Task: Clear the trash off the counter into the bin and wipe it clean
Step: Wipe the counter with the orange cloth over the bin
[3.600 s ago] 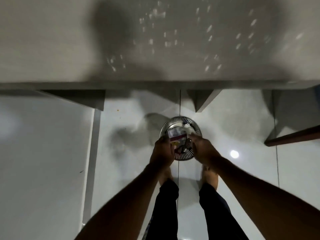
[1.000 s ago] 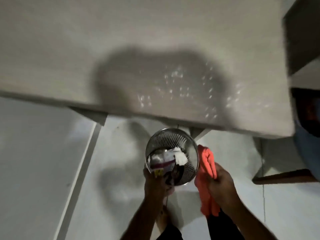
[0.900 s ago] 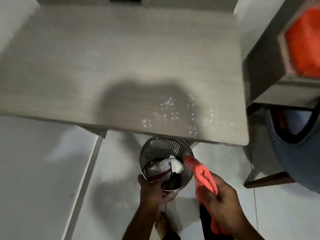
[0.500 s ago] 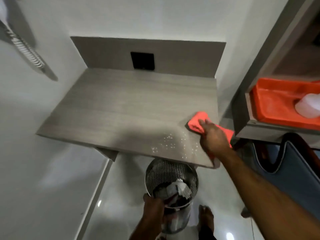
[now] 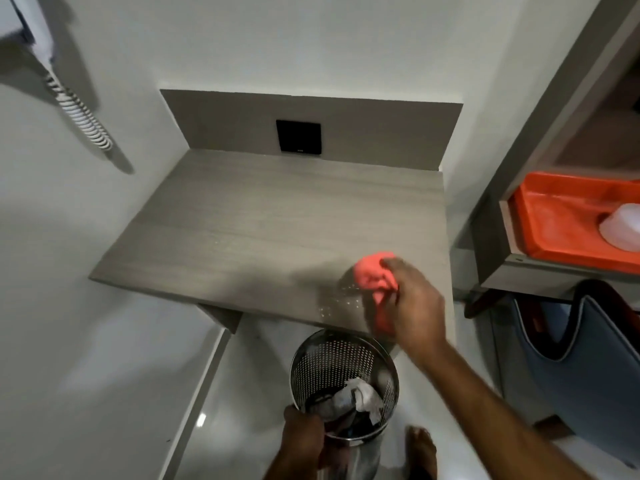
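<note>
A grey wood-grain counter [image 5: 263,223] juts from the white wall. Small white crumbs [image 5: 341,299] lie near its front right edge. My right hand [image 5: 414,303] holds a bunched coral-red cloth [image 5: 372,273] on the counter just above those crumbs. Below the counter edge stands a perforated steel bin [image 5: 343,379] with crumpled paper and wrappers [image 5: 349,403] inside. My left hand [image 5: 303,433] grips the bin's near rim.
A black socket plate [image 5: 298,136] sits in the counter's back panel. To the right, a shelf holds an orange tray [image 5: 568,226] with a white container [image 5: 623,226]. A blue bag [image 5: 575,344] hangs below it. A coiled white cord [image 5: 79,109] hangs on the left wall. My bare foot [image 5: 420,448] is beside the bin.
My right hand picked up the cloth, brought it onto the counter's right side and now drags it bunched toward the crumbs near the front edge. My left hand stays on the bin rim.
</note>
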### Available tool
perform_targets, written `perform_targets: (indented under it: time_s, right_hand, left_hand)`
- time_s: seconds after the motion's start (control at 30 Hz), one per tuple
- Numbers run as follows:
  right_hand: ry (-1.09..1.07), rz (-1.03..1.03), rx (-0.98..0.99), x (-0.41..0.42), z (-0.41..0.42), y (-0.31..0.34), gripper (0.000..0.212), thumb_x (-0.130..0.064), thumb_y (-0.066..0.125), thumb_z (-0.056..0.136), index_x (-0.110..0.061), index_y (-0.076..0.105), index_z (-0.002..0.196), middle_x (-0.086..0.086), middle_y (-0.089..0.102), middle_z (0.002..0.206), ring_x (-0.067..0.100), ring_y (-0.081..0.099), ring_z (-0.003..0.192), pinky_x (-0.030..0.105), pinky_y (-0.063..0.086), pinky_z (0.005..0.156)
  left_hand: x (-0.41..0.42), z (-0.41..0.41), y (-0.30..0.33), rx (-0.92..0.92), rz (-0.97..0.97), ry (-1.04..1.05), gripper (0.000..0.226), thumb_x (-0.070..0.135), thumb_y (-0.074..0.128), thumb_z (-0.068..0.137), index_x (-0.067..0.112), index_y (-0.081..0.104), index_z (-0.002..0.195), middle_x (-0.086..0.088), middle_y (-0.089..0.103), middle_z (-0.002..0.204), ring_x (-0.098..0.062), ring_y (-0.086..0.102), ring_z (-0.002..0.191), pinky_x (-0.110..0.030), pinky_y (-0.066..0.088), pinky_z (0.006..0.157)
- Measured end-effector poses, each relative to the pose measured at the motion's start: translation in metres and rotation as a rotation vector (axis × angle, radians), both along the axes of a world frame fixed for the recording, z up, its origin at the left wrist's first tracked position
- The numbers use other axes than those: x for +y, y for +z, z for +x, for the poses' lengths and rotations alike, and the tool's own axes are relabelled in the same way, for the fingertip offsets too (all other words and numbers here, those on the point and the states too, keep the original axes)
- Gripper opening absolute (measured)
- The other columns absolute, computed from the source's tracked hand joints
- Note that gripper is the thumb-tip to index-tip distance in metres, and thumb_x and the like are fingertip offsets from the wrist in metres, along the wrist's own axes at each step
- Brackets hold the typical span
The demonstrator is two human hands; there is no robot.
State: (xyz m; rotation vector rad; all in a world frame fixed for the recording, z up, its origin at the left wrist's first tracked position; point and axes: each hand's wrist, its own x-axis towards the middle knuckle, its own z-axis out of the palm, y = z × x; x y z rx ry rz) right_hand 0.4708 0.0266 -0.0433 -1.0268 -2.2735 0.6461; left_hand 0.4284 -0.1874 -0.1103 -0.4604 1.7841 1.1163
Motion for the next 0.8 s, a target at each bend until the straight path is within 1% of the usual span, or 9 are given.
perform_targets:
  time_s: [0.07, 0.17, 0.3, 0.4, 0.5, 0.57, 0.63, 0.7, 0.8]
  right_hand:
    - [-0.005, -0.026, -0.290, 0.043, -0.037, 0.001, 0.051, -0.018, 0.055, 0.086, -0.023, 0.051, 0.137, 0.013, 0.059, 0.136, 0.035, 0.062, 0.115, 0.050, 0.052, 0.097]
    - [0.075, -0.032, -0.748, 0.036, -0.079, -0.024, 0.055, -0.024, 0.048, 0.096, -0.022, 0.033, 0.149, 0.016, 0.027, 0.160, 0.042, 0.033, 0.140, 0.058, 0.028, 0.114]
    - [0.445, 0.036, -0.626, -0.082, -0.061, -0.071, 0.055, -0.023, 0.037, 0.090, -0.023, 0.037, 0.144, 0.018, 0.033, 0.156, 0.048, 0.033, 0.139, 0.060, 0.026, 0.112]
    - [0.589, -0.130, -0.582, -0.147, -0.020, -0.098, 0.065, -0.021, 0.067, 0.071, -0.024, 0.058, 0.136, 0.014, 0.054, 0.146, 0.035, 0.051, 0.134, 0.045, 0.034, 0.115]
    - [0.443, -0.191, -0.437, -0.146, -0.009, -0.149, 0.057, -0.019, 0.089, 0.051, -0.022, 0.079, 0.107, 0.007, 0.076, 0.116, 0.024, 0.074, 0.104, 0.028, 0.056, 0.090]
    - [0.323, -0.297, -0.412, -0.130, -0.007, -0.189, 0.068, -0.005, 0.083, 0.062, -0.018, 0.068, 0.127, 0.007, 0.067, 0.133, 0.022, 0.065, 0.121, 0.028, 0.052, 0.100]
    - [0.226, -0.254, -0.446, -0.116, 0.000, -0.241, 0.075, -0.001, 0.075, 0.072, -0.015, 0.052, 0.142, 0.011, 0.055, 0.146, 0.023, 0.053, 0.135, 0.029, 0.042, 0.110]
    - [0.192, -0.346, -0.531, -0.103, 0.009, -0.294, 0.069, -0.011, 0.058, 0.092, -0.014, 0.030, 0.154, 0.011, 0.031, 0.161, 0.024, 0.027, 0.150, 0.031, 0.020, 0.124]
    - [0.263, -0.360, -0.619, -0.085, 0.027, -0.372, 0.060, -0.024, 0.042, 0.100, -0.010, 0.024, 0.156, 0.014, 0.024, 0.163, 0.028, 0.016, 0.153, 0.043, 0.017, 0.125]
  left_hand:
    - [-0.002, -0.010, 0.003, -0.032, 0.032, 0.012, 0.051, 0.013, 0.076, 0.084, 0.001, 0.052, 0.127, -0.029, 0.065, 0.120, -0.050, 0.071, 0.094, -0.064, 0.062, 0.069]
    - [-0.009, -0.027, 0.004, -0.080, 0.109, 0.005, 0.050, 0.018, 0.076, 0.085, 0.001, 0.054, 0.127, -0.030, 0.067, 0.117, -0.049, 0.073, 0.089, -0.059, 0.063, 0.063]
    - [-0.027, -0.050, -0.002, -0.088, 0.198, -0.053, 0.027, 0.011, 0.071, 0.089, -0.001, 0.068, 0.113, -0.026, 0.078, 0.093, -0.043, 0.076, 0.072, -0.047, 0.063, 0.057]
    - [-0.040, -0.061, -0.035, -0.070, 0.199, -0.117, 0.033, 0.004, 0.052, 0.101, -0.008, 0.054, 0.131, -0.034, 0.066, 0.115, -0.029, 0.074, 0.075, -0.043, 0.064, 0.063]
    - [-0.038, -0.060, -0.090, -0.011, 0.125, -0.203, 0.030, 0.014, 0.053, 0.103, 0.004, 0.057, 0.130, -0.025, 0.068, 0.118, -0.039, 0.073, 0.095, -0.056, 0.063, 0.079]
    - [-0.030, -0.051, -0.127, -0.019, 0.127, -0.212, 0.039, 0.022, 0.068, 0.094, 0.007, 0.059, 0.128, -0.026, 0.067, 0.123, -0.044, 0.071, 0.102, -0.065, 0.058, 0.087]
    - [-0.020, -0.043, -0.173, -0.075, 0.109, -0.166, 0.084, 0.056, 0.092, 0.056, 0.011, 0.065, 0.122, -0.023, 0.072, 0.119, -0.043, 0.072, 0.101, -0.064, 0.059, 0.084]
    - [-0.013, -0.036, -0.225, -0.113, 0.136, -0.194, 0.119, 0.074, 0.089, 0.025, 0.016, 0.063, 0.126, -0.017, 0.073, 0.120, -0.041, 0.072, 0.105, -0.064, 0.059, 0.085]
    - [0.000, -0.025, -0.291, -0.113, 0.178, -0.171, 0.121, 0.071, 0.090, 0.030, 0.014, 0.058, 0.132, -0.017, 0.068, 0.129, -0.040, 0.067, 0.114, -0.067, 0.055, 0.090]
